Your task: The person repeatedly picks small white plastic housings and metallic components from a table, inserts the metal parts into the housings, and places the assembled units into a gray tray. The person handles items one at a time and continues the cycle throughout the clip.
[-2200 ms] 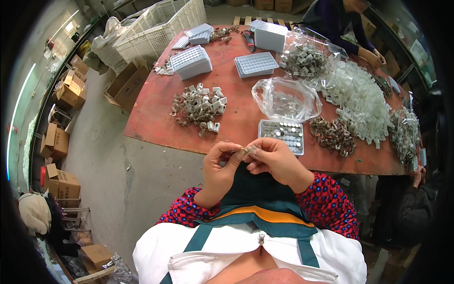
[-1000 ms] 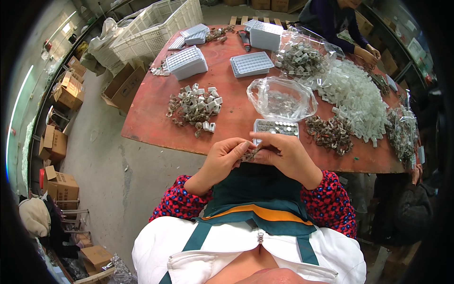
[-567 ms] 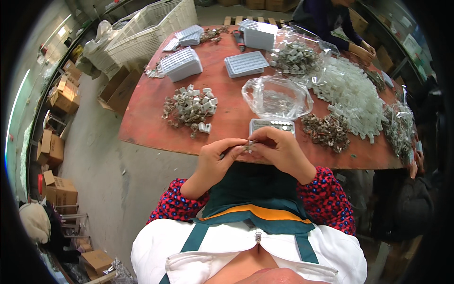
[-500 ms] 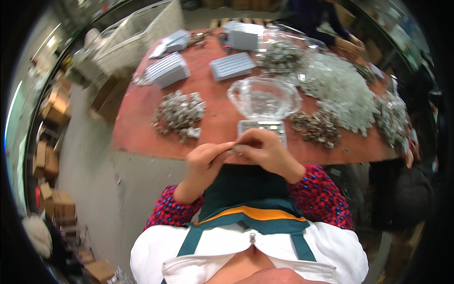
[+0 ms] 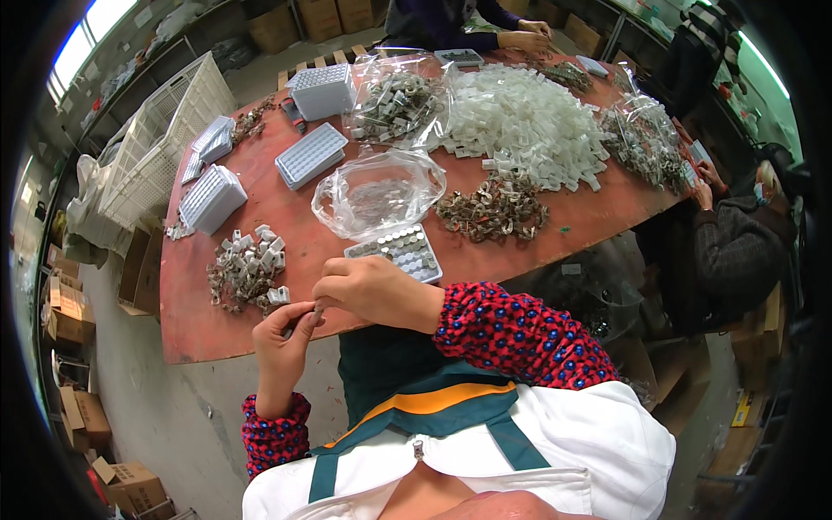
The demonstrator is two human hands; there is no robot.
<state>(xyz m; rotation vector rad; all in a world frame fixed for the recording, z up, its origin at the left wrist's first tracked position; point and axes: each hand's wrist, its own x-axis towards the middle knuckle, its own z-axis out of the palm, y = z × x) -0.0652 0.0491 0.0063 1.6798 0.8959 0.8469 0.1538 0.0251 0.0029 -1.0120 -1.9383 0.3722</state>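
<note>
Over the table's near edge, my two hands meet with fingertips pinched together. My left hand [image 5: 284, 348] holds a small grey part [image 5: 318, 314] between thumb and forefinger; its exact kind is too small to make out. The fingers of my right hand [image 5: 373, 288] close on the upper end of the same part. Just beyond my right hand lies a white tray [image 5: 422, 276] with rows of round silvery discs. Left of my hands is a heap of small white pieces with brownish metal strips [image 5: 247, 269].
A clear plastic bag [image 5: 379, 192] lies open behind the tray, beside curled metal strips [image 5: 494, 208] and a big heap of translucent plastic pieces [image 5: 529, 126]. Stacked white trays [image 5: 212, 199] stand at left. One person [image 5: 442, 26] works across the red table [image 5: 195, 316], another [image 5: 737, 243] at right.
My view has turned, so the table sits differently in the picture. My hands are now nearer the heap at left, still pinched together, and the disc tray shows more fully.
</note>
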